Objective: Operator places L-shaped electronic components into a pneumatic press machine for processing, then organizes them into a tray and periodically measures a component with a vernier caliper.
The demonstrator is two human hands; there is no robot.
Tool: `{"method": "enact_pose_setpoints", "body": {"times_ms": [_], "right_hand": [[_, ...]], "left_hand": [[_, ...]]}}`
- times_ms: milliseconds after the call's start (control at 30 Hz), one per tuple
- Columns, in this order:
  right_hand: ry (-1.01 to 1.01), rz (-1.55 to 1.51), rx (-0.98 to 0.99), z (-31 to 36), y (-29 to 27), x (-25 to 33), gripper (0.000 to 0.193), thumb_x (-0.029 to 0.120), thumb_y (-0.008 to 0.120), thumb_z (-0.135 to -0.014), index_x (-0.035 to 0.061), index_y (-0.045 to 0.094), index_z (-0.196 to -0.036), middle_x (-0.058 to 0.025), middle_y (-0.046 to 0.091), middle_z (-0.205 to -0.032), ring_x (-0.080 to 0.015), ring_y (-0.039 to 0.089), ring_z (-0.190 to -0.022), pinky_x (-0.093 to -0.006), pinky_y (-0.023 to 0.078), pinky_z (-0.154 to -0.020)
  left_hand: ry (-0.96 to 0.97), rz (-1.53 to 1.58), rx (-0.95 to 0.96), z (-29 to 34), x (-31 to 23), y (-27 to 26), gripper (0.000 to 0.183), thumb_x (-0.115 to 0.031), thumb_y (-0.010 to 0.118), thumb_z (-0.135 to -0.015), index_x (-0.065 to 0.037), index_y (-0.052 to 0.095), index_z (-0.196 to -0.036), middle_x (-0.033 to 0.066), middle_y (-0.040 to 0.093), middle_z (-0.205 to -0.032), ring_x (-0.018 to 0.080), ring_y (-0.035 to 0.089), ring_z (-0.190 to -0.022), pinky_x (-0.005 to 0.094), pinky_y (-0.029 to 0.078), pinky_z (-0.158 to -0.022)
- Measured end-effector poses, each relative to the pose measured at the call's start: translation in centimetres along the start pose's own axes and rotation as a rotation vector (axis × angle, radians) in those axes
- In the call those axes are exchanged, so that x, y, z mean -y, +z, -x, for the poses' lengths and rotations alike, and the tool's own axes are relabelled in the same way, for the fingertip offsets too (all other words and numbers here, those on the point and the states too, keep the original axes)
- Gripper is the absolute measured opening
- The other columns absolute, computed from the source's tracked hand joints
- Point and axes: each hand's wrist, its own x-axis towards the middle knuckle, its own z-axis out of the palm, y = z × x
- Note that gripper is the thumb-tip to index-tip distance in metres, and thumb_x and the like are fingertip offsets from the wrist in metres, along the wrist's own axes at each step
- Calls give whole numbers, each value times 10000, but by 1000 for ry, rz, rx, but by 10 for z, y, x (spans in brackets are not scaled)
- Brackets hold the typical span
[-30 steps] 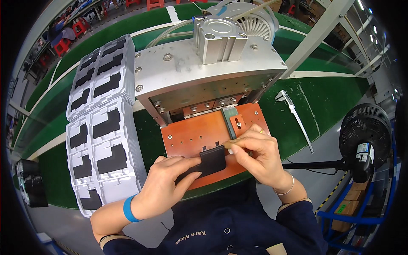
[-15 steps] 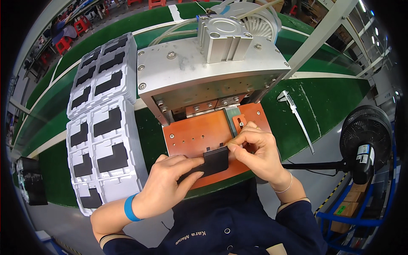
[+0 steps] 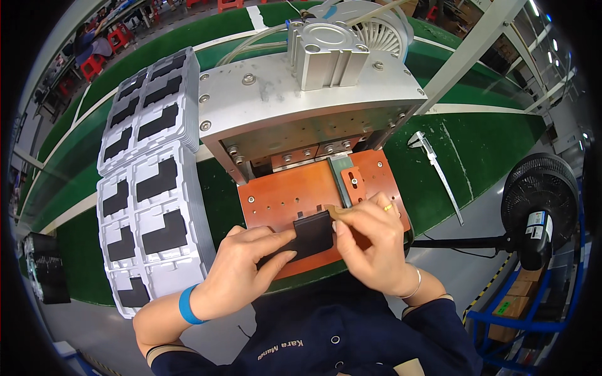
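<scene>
My left hand (image 3: 241,263) grips a flat black piece (image 3: 313,236) by its left part, fingers on top and thumb along the near side. The piece looks like a thin battery pack, with small dark tabs on its far edge. It is held just over the near part of an orange base plate (image 3: 276,191). At its far right corner, my right hand (image 3: 376,241) is closed, with thumb and index finger at a small brown strip (image 3: 337,211). The fingers partly hide where the strip meets the piece.
A metal press (image 3: 288,103) with a cylinder on top stands behind the plate. White trays (image 3: 179,266) holding black L-shaped pieces are stacked at the left. A caliper (image 3: 439,175) lies on the green table at right, near a black fan (image 3: 539,200).
My right hand has turned and its fingers have lifted from the orange plate's clamp area, bringing the brown strip into view. The black piece has shifted slightly left with my left hand.
</scene>
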Motion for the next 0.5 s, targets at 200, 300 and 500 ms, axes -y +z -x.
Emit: {"method": "enact_pose_setpoints", "body": {"times_ms": [200,300,500], "right_hand": [[74,-137,157,-14,-8,-12,163,185,783,-816,66,780,-926,5,623,-753,-179,479,-761,-352,334,-736],[133,-231,193,-17,-8,-18,147,208,778,-841,69,784,-890,7,608,-732,-165,461,-752,-346,325,-750],[124,-272,236,-22,-9,-24,134,154,704,-902,46,781,-919,-11,594,-706,-168,456,-734,-344,345,-746]], "left_hand": [[23,28,22,-1,3,-1,255,-109,760,-849,-30,730,-1089,76,641,-753,224,570,-636,336,342,-676],[27,27,32,-1,3,-2,257,-113,761,-849,-35,731,-1092,70,649,-765,217,577,-655,336,337,-680],[10,15,31,-2,3,-1,270,-118,774,-837,-35,734,-1091,54,650,-773,214,570,-742,342,342,-721]]}}
